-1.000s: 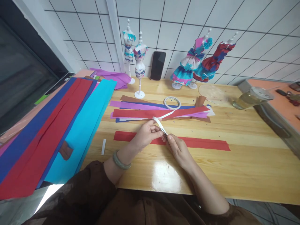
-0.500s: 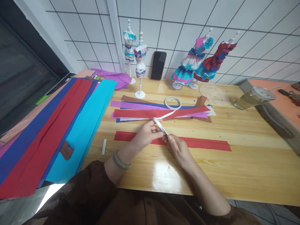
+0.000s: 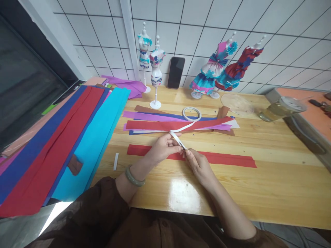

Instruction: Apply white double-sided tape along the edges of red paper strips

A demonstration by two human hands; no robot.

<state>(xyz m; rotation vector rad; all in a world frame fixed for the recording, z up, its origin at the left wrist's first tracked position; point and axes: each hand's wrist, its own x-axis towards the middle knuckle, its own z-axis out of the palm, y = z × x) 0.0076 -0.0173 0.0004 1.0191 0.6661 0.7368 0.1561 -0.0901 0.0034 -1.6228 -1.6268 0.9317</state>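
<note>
A white strip of double-sided tape runs from its roll toward me and folds back over the fingers of my left hand. Those fingers are closed around the strip close to its end. My right hand pinches the end of the tape between thumb and fingertips, right against the left fingers. Both hands are above a red crepe paper strip lying flat across the table. Behind them, the roll rests on a pile of coloured paper strips, red on top.
Long folded crepe sheets cover the left side. A small white strip lies near my left forearm. Along the wall stand mini dress forms, a phone and paper-dressed forms. A lidded cup is at right.
The view has shifted very slightly. Both hands keep their grip on the tape in nearly the same place.
</note>
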